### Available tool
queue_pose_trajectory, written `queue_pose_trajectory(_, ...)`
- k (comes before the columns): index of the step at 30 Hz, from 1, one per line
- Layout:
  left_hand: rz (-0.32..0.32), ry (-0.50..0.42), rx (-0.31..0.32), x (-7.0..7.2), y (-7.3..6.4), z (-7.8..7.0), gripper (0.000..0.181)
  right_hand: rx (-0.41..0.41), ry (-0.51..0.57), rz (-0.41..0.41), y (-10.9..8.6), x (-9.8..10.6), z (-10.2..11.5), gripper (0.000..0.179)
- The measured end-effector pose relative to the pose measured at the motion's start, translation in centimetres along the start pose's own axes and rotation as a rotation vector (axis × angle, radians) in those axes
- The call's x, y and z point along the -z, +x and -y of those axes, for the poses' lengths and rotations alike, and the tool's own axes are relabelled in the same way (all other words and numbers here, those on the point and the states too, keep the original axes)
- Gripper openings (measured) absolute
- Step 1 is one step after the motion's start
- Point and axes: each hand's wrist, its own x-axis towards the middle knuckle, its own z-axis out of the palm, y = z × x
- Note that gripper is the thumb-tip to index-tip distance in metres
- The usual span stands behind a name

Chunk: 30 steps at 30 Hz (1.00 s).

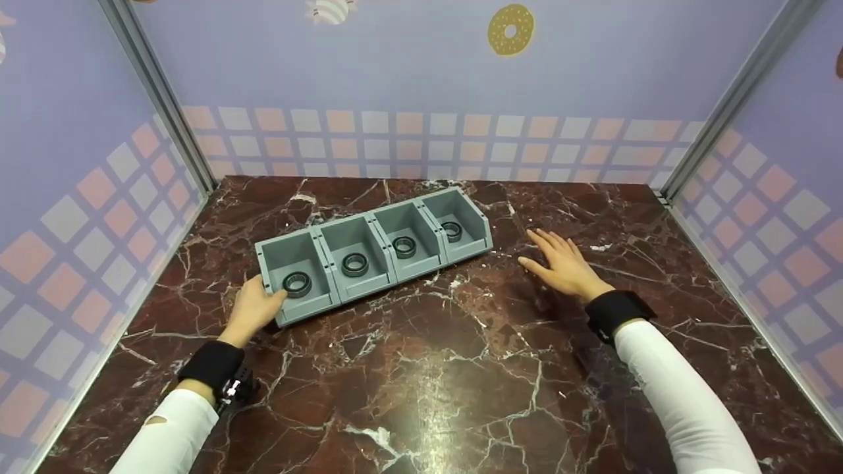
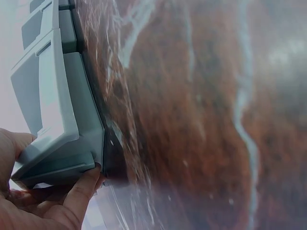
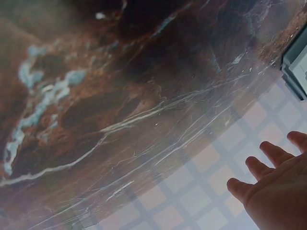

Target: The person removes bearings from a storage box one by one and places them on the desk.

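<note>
1. Closest to us, white sleeves (image 1: pixel 681 395) and black wristbands (image 1: pixel 214 365) come in from the lower left and lower right.
2. Left of centre, the left hand (image 1: pixel 255 306) is clamped on the near end of the bin row (image 1: pixel 363 287), thumb over the rim, other fingers against the outside.
3. Over to the right, the right hand (image 1: pixel 563 266) is clear of the bins, fingers straight and slightly apart, thumb spread wide.
4. And here, mid-frame, are the bins: grey-green, four joined compartments, open-topped, low at the front, slanting up from left to right. One black ring lies in each; that's four black rings (image 1: pixel 355 272).
5. Beneath, a glossy dark-red table (image 1: pixel 461 382), veined white, with a bright glare at bottom centre.
6. Farthest back, a lilac wall (image 1: pixel 408 72) with pink and white squares, a doughnut (image 1: pixel 510 46) at upper right of centre, and grey posts (image 1: pixel 157 85) in both corners.
</note>
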Motion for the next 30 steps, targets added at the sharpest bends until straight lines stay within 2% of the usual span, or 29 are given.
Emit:
queue_pose_trajectory(6,-0.026,-0.013,-0.037,-0.5,0.2,-0.4,0.037,0.009,-0.001,-0.007,0.2,-0.1,0.1,0.075)
queue_pose_trajectory(14,0.045,-0.044,-0.023,-1.0,0.5,-1.0,0.051,0.001,-0.001,0.012,0.2,-0.4,0.1,0.077)
queue_pose_trajectory(21,0.050,-0.034,-0.033,-1.6,0.8,-1.6,0.048,0.009,0.007,0.007,0.2,-0.4,0.2,0.076)
queue_pose_trajectory(26,0.061,-0.018,-0.039,-2.0,1.0,-2.0,0.057,0.008,0.025,0.001,0.1,-0.4,0.1,0.074)
queue_pose_trajectory(30,0.050,-0.025,-0.061,-2.4,1.1,-2.1,0.050,-0.001,0.034,-0.001,0.1,-0.4,-0.1,0.073)
